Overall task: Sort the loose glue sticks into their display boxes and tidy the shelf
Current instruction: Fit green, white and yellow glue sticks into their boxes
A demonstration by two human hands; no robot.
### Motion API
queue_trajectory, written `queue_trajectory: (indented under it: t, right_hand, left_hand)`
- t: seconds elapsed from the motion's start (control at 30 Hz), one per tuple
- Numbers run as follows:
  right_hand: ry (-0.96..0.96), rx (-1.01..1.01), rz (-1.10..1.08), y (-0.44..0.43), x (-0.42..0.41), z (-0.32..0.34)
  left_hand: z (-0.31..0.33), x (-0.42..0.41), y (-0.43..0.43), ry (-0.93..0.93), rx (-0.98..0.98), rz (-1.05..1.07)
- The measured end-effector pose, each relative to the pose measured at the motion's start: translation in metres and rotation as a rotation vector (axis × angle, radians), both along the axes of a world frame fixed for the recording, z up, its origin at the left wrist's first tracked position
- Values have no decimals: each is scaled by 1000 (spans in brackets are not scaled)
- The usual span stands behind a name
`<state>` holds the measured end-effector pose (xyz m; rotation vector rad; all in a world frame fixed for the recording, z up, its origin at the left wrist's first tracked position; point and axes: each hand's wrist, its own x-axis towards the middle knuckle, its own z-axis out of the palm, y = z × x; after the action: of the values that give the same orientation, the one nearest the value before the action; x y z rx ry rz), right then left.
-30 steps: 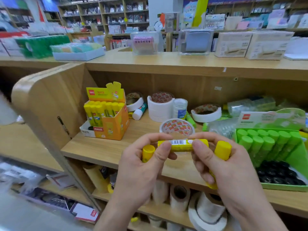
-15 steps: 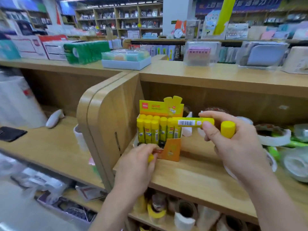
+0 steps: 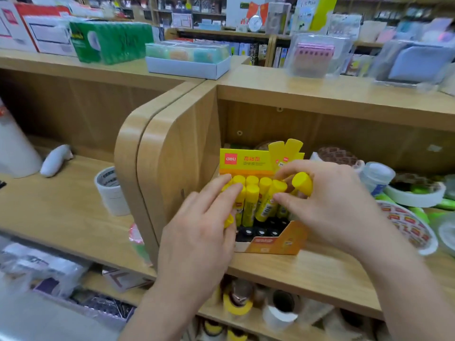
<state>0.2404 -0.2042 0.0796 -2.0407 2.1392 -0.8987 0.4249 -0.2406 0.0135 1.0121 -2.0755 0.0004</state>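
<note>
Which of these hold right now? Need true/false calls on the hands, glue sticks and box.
1. The display box stands on the shelf right beside the curved divider. True.
2. Every slot in the box is filled. False: the front row shows empty black slots.
3. The right hand grips a yellow-capped glue stick. True.
4. The boxed sticks have green caps. False: the caps are yellow.
5. The left hand rests away from the box. False: its fingertips reach the stick caps, and a small glue stick shows under its fingers.
</note>
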Motion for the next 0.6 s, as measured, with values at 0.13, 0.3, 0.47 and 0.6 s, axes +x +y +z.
queue_trajectory:
  t: [0.13, 0.3, 0.47, 0.6]
  right_hand:
    - [131, 80, -20, -3, 10, 0]
    - [203, 82, -27, -4, 12, 2]
    - [208, 59, 40, -7, 7, 6]
    - [98, -47, 18, -12, 6, 2]
  left_hand:
    - [-5, -3, -11, -72, 10, -14]
    - [-4, -3, -14, -59, -8, -29]
    - [0, -6, -17, -85, -22, -61]
    - [2, -11, -18, -136, -5, -70]
